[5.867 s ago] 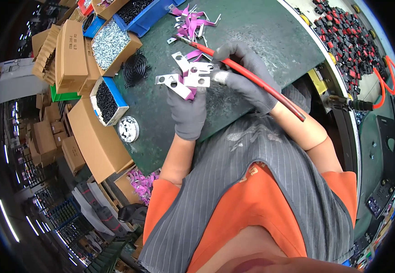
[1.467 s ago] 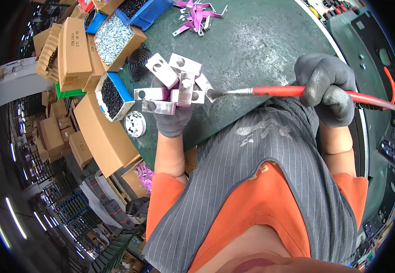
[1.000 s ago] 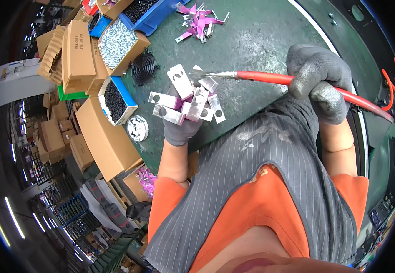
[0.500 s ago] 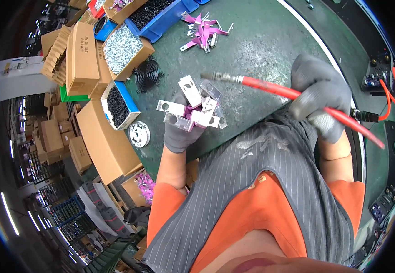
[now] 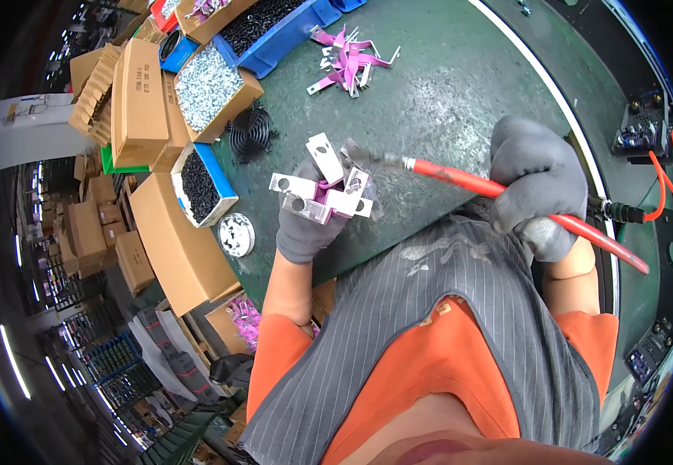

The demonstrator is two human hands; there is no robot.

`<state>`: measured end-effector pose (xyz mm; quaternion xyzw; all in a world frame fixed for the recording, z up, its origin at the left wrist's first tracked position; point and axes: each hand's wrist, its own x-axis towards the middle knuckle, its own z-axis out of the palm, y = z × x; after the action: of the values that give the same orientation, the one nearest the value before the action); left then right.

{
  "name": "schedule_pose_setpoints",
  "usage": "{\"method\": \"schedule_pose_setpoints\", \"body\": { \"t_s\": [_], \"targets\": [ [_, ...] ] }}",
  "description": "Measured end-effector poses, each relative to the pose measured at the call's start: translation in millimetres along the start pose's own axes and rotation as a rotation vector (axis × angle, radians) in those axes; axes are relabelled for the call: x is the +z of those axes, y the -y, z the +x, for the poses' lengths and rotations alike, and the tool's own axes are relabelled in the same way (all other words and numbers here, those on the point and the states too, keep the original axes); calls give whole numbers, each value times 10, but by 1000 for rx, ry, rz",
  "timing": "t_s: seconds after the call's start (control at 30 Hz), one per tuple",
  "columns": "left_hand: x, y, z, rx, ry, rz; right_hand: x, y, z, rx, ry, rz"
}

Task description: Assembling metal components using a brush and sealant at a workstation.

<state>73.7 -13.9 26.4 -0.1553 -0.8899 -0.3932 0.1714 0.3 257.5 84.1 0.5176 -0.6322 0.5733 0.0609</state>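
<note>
Gathered in my gloved left hand [image 5: 305,232] is a bunch of bent metal strips [image 5: 327,155] with flat, holed silver ends and pink-purple middles. Its fingers are closed round the purple parts and partly hidden behind the ends. My right hand [image 5: 542,182], also in a grey glove, grips a long red-handled brush [image 5: 460,177]. The brush's dark, blurred tip is right at the ends on the bunch's right side; whether it touches them I cannot tell. Farther off, more pink-purple strips [image 5: 352,62] lie in a loose pile on the green tabletop [image 5: 429,93].
On the left stand a carton of small silver parts [image 5: 208,85], a box of black screws [image 5: 199,184], a blue bin of black parts [image 5: 274,31] and a round white tub [image 5: 236,235]. A black coil [image 5: 251,133] lies beside them. An orange cable [image 5: 659,174] runs at the right.
My right hand has come down and slightly left, bringing the brush tip from beyond the bunch to its right side. My left hand has barely moved.
</note>
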Motion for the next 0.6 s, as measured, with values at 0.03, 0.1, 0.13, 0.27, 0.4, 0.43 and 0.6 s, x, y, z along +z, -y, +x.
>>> {"method": "schedule_pose_setpoints", "body": {
  "t_s": [0.03, 0.1, 0.13, 0.27, 0.4, 0.43, 0.6],
  "targets": [
    [-9, -14, 16, 21, 12, 16, 9, 6, -15, 16, -57, -27],
    [-10, 18, 29, 13, 38, 3, 31, -44, 19, -12, -17, -33],
    [-10, 37, 39, 7, 61, -9, 32, -69, 33, -43, 25, -40],
    [-18, 86, 51, -5, 73, 79, -72, -109, 30, 45, -18, 68],
    [-45, 69, 165, -116, 76, -77, -24, -224, 104, 45, 7, 69],
    [-49, 82, 222, -43, 87, -25, -40, -254, 117, 47, 8, 74],
    [-72, 233, 380, 35, 46, -25, -74, -436, 164, 95, -50, 134]
  ]
}}
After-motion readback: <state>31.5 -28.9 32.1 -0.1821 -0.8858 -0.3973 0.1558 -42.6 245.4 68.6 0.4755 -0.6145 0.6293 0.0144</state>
